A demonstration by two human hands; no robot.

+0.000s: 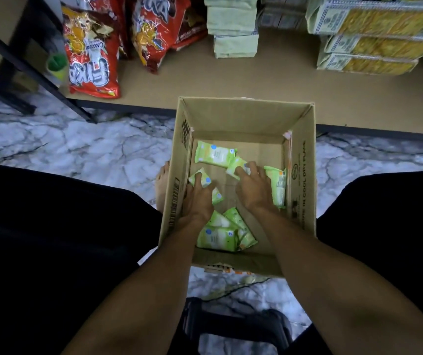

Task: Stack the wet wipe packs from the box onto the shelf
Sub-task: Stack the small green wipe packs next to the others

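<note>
- I take the cardboard box [241, 119] as my landmark; it stands open on the marble floor [77, 149], with its far wall against the edge of the shelf [269, 78].
- Both my hands are down inside the box, near its bottom.
- My left hand [199, 198] is at the left wall of the box. Its fingers [197, 181] are curled over a small green wet wipe pack [203, 177] and press on it; I cannot tell if the pack is already lifted.
- My right hand [254, 189] is in the middle of the box, a little to the right. Its fingers are bent around the end of another pack [236, 165] and touch it.
- One more pack [214, 155] lies flat at the far left of the box bottom, apart from my hands.
- A longer pack [278, 185] stands on its side against the right wall of the box, just beside my right hand.
- A small heap of packs [227, 233] lies at the near wall of the box, between my two forearms.
- On the shelf beyond the box, a stack of pale green packs [233, 29] stands straight ahead.
- To the left of this stack are red snack bags [92, 57], and to the right are yellow noodle packages [374, 34].
</note>
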